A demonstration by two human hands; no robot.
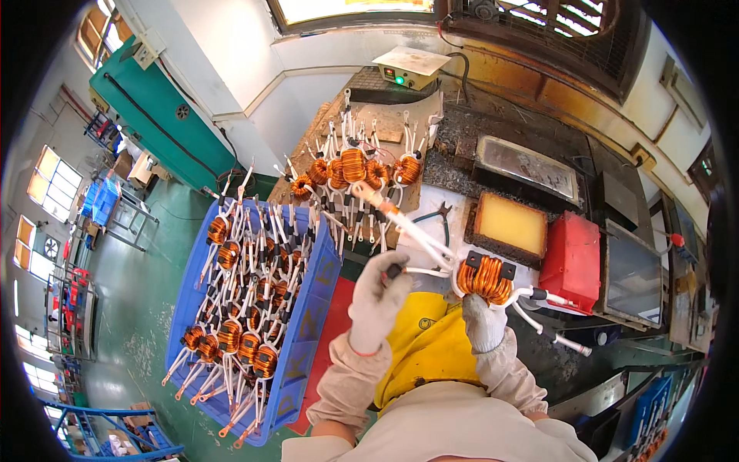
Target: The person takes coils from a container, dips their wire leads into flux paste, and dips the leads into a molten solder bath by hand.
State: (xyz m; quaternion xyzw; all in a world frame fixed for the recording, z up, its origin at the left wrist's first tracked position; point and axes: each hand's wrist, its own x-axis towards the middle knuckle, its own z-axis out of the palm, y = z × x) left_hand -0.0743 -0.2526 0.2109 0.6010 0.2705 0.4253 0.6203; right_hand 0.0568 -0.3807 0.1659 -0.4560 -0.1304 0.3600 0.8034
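A toroidal coil [486, 280] wound with copper wire, with black blocks on its ring, is held up in front of me. My right hand [483, 322], in a white glove, is closed round its underside; some fingers are hidden behind the coil. White sleeved leads run out from it on both sides. My gloved left hand [379, 289] pinches one lead near its black-banded end [394, 271]. Two longer leads [416, 231] reach up and left, their copper-coloured ends blurred. Pliers [442, 217] with dark handles lie on the bench behind the leads.
At my left stands a blue crate [306, 339] full of similar coils. More coils [354, 165] sit on the bench by a control box [409, 69] with a green light. Rightward are a framed tray of yellow material [509, 222], a rectangular metal-framed pan [527, 169] and a red box [570, 262].
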